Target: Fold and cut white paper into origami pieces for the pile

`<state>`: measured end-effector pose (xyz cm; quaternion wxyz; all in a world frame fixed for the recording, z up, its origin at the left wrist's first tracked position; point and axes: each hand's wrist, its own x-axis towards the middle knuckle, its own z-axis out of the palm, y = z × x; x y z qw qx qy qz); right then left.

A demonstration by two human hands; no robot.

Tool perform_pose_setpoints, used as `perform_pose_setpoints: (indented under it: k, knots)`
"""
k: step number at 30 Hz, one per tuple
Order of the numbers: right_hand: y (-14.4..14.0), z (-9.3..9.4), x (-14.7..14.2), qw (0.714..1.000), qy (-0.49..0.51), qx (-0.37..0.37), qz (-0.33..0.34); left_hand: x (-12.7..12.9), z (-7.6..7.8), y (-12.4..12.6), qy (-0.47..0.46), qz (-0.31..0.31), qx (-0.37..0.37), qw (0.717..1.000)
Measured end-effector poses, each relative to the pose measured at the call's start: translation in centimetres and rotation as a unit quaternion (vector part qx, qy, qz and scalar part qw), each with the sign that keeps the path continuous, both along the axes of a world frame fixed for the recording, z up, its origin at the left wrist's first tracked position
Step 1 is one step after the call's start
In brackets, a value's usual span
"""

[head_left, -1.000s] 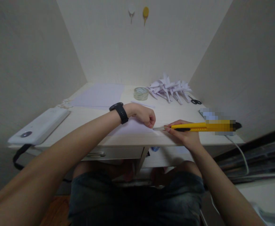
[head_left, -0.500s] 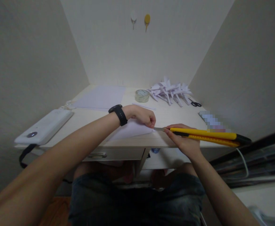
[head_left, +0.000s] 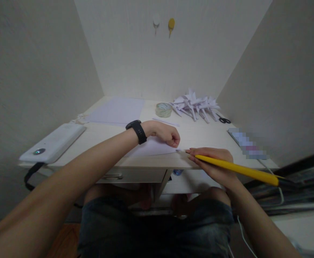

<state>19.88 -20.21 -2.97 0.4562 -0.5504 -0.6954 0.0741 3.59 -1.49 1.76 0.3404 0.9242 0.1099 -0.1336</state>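
My left hand (head_left: 167,133), with a black watch on the wrist, rests closed on a white piece of paper (head_left: 148,147) near the desk's front edge. Its curled fingertips press the paper's right end. My right hand (head_left: 213,163) is closed around a yellow utility knife (head_left: 237,167), seen almost edge-on, its rear end pointing right and toward me. The knife's tip lies near the paper's right corner, just beside my left fingers. Whether the blade touches the paper is hard to make out.
Behind my hands lie a thin paper strip (head_left: 166,122), a tape roll (head_left: 163,110), a heap of folded paper pinwheel-like shapes (head_left: 196,104) and black scissors (head_left: 224,120). Paper sheets (head_left: 116,110) and a white device (head_left: 53,143) are at left, a phone (head_left: 247,143) at right.
The utility knife has turned in my right hand from broad side to nearly edge-on, its rear end dropping lower. My left hand stays closed on the paper. The view has shifted slightly.
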Motion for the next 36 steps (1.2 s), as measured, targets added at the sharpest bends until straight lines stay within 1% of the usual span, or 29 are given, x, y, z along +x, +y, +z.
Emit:
perform_pose_setpoints:
  k: [3, 4, 5, 6, 9, 11, 13, 15, 18, 21, 24, 27, 30, 33, 36]
  knots:
    - [0.1, -0.1, -0.6, 0.997, 0.008, -0.001, -0.083, 0.0, 0.0, 0.0, -0.004, 0.001, 0.000, 1.000]
    - [0.1, -0.2, -0.8, 0.995, 0.008, 0.002, -0.096, 0.0, 0.0, 0.0, -0.005, 0.003, 0.001, 1.000]
    - [0.1, -0.3, -0.9, 0.996, 0.005, 0.006, -0.092, 0.0, 0.0, 0.0, -0.004, 0.004, 0.002, 1.000]
    - [0.0, -0.3, -0.9, 0.997, 0.001, 0.010, -0.074, 0.0, 0.0, 0.0, -0.002, 0.005, 0.005, 1.000]
    - [-0.1, -0.4, -0.5, 1.000, 0.009, 0.012, -0.001, -0.1, 0.0, 0.1, 0.012, 0.004, 0.012, 1.000]
    - [-0.1, -0.5, 0.0, 0.998, 0.055, 0.007, 0.010, -0.2, 0.0, 0.1, 0.016, -0.002, 0.009, 1.000]
    - [0.2, -0.8, 0.5, 0.991, 0.133, 0.011, -0.002, -0.2, -0.1, 0.0, 0.015, -0.006, 0.010, 1.000]
    - [0.8, -1.4, 1.2, 0.972, 0.232, 0.039, -0.013, -0.1, -0.1, -0.2, 0.014, -0.008, 0.027, 1.000]
    - [1.9, -2.3, 2.0, 0.922, 0.381, 0.069, -0.013, 0.1, 0.0, -0.8, 0.001, 0.004, 0.090, 0.996]
    - [2.8, -2.8, 2.6, 0.870, 0.491, 0.046, -0.017, 0.2, 0.4, -1.6, -0.026, 0.017, 0.166, 0.986]
    - [3.3, -2.9, 2.9, 0.837, 0.546, 0.020, -0.025, -0.6, 0.8, -2.6, -0.067, 0.035, 0.249, 0.966]
    - [3.5, -2.6, 2.9, 0.815, 0.578, 0.005, -0.033, -2.4, 1.3, -4.0, -0.088, 0.060, 0.332, 0.937]
    - [3.7, -2.1, 2.7, 0.796, 0.604, 0.001, -0.035, -4.5, 1.6, -5.7, -0.046, 0.080, 0.405, 0.910]
    - [3.7, -1.8, 2.5, 0.785, 0.619, -0.004, -0.036, -5.9, 1.7, -7.4, 0.008, 0.077, 0.434, 0.898]
    - [3.6, -1.7, 2.4, 0.784, 0.619, -0.010, -0.038, -6.7, 1.4, -8.4, 0.016, 0.058, 0.441, 0.896]
